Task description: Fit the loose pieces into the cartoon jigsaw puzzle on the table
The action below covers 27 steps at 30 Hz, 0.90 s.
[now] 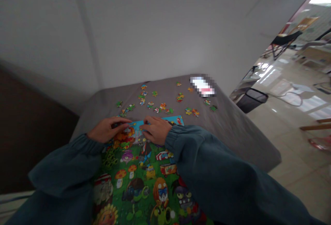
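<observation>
Two hands, left hand (107,130) and right hand (156,130), fingers pressed flat on colourful cartoon jigsaw puzzle (144,183), grey-clothed counter (232,128), scattered loose puzzle pieces (162,106), white wall, glossy tiled floor, blurred pixelated object (203,86), puzzle's near edge hidden by sleeves.

A home interior: a table draped in a grey cloth (240,131) stands against a plain white wall (155,28), strewn with loose jigsaw pieces (160,106) beside a part-built cartoon puzzle (144,180). Glossy floor tiles (289,156), a black mesh wastebasket (252,100) and a folding chair (284,42) fill the adjoining room.
</observation>
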{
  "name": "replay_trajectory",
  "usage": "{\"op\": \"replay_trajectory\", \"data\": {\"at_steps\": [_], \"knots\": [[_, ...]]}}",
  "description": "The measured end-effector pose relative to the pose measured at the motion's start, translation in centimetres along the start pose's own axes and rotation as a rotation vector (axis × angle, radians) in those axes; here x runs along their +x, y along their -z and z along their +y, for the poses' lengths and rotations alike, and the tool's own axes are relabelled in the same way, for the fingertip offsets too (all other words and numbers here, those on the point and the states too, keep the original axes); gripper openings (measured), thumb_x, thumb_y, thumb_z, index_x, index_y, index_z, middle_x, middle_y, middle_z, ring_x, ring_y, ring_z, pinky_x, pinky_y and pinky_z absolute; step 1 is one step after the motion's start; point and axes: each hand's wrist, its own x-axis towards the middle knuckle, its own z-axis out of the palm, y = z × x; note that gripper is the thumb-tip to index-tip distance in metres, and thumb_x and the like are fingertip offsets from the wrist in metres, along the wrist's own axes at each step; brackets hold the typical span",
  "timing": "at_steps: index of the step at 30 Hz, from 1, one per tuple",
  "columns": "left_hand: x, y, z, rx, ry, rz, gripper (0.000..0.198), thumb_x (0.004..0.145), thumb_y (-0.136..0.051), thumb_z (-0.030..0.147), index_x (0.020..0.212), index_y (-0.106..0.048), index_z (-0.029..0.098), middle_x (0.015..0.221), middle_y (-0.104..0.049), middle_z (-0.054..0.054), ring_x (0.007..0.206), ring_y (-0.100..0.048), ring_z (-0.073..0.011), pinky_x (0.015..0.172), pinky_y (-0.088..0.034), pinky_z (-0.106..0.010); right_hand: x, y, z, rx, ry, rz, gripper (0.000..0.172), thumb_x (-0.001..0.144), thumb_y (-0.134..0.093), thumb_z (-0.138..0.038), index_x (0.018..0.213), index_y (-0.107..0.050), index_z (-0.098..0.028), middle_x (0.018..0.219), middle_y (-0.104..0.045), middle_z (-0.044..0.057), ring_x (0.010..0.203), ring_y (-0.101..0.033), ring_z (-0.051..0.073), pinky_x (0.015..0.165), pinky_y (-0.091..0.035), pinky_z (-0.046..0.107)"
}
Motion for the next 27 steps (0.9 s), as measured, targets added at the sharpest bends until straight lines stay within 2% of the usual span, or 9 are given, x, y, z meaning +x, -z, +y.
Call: {"op": "replay_trajectory", "data": {"at_steps": [3,6,10,14,20,27], "knots": [[0.2,-0.7,0.2,0.037,-0.014,0.007,0.067,0.080,-0.051,0.079,0.104,-0.078,0.024,0.072,-0.075,-0.005,0.062,-0.064,-0.0219,0.059,-0.053,-0.034,0.0,0.0,0.0,-0.010,0.004,-0.006,0.029,0.100,-0.049,-0.029,0.118,-0.069,-0.017,0.121,-0.059,0.012,0.101,-0.058,0.021,0.093,-0.045,0.036],[0.5,-1.2,0.2,0.079,-0.047,0.043,0.066,0.080,-0.050,0.080,0.099,-0.079,0.024,0.089,-0.077,-0.009,0.080,-0.068,-0.0264,0.078,-0.056,-0.041,0.0,-0.1,0.0,-0.021,0.007,-0.013,0.030,0.101,-0.048,-0.030,0.119,-0.069,-0.017,0.121,-0.059,0.011,0.102,-0.058,0.021,0.093,-0.045,0.036],[0.7,-1.2,-0.3,0.125,-0.081,0.085,0.065,0.083,-0.046,0.079,0.098,-0.078,0.024,0.103,-0.076,-0.011,0.102,-0.066,-0.0314,0.097,-0.049,-0.048,0.1,-0.1,0.1,-0.023,0.010,-0.022,0.031,0.101,-0.048,-0.030,0.119,-0.069,-0.017,0.122,-0.059,0.011,0.103,-0.058,0.022,0.092,-0.045,0.036],[0.5,-0.4,-1.0,0.155,-0.081,0.124,0.070,0.090,-0.034,0.076,0.103,-0.077,0.022,0.107,-0.075,-0.013,0.104,-0.066,-0.0308,0.099,-0.048,-0.048,0.0,0.1,0.0,-0.020,0.014,-0.024,0.030,0.101,-0.049,-0.030,0.119,-0.069,-0.017,0.121,-0.059,0.012,0.104,-0.059,0.022,0.093,-0.045,0.037],[0.0,-0.7,-1.3,0.157,-0.132,0.018,0.077,0.073,-0.050,0.088,0.114,-0.076,0.027,0.123,-0.072,-0.012,0.119,-0.061,-0.0356,0.108,-0.040,-0.053,0.0,0.3,-0.2,-0.031,-0.003,-0.035,0.030,0.101,-0.048,-0.030,0.120,-0.068,-0.018,0.122,-0.058,0.011,0.105,-0.059,0.022,0.093,-0.046,0.037],[0.2,-0.9,-1.1,0.138,-0.136,-0.009,0.077,0.072,-0.051,0.089,0.112,-0.077,0.028,0.126,-0.071,-0.013,0.120,-0.060,-0.0364,0.108,-0.038,-0.055,0.0,0.0,0.0,-0.022,0.001,-0.017,0.029,0.101,-0.049,-0.030,0.120,-0.068,-0.018,0.122,-0.058,0.011,0.102,-0.059,0.022,0.093,-0.046,0.037]]}}
